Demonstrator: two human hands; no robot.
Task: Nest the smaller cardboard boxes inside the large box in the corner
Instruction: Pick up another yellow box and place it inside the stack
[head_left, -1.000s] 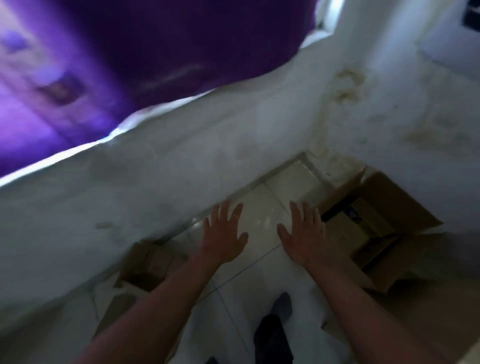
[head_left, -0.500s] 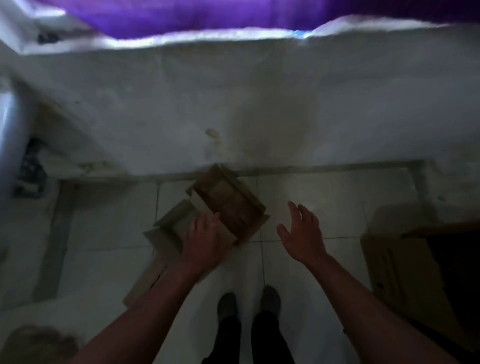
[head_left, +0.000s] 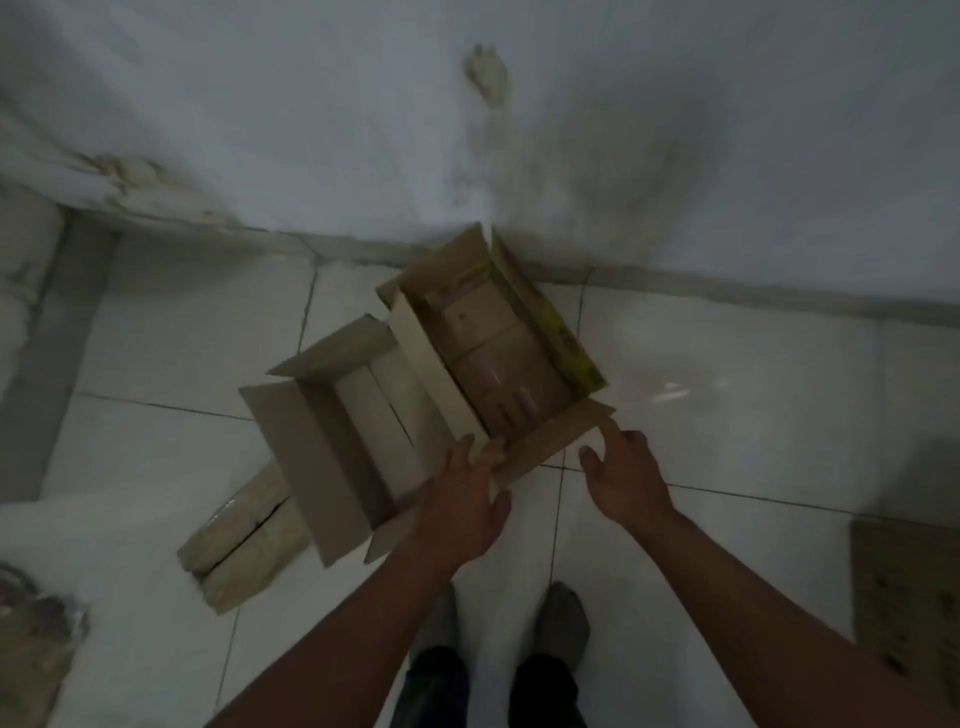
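Item one, left of the fingers: a flattened cardboard piece on the tiled floor, partly under an open pale box with flaps spread. Item two: an open brown box with a yellow-printed flap, touching the pale box's right side near the wall; left hand rests at its near corner, fingers narrowly curled on the flap edge. Item three: right hand, fingers loosely spread, forefinger touching that flap's right end; large box edge well right.
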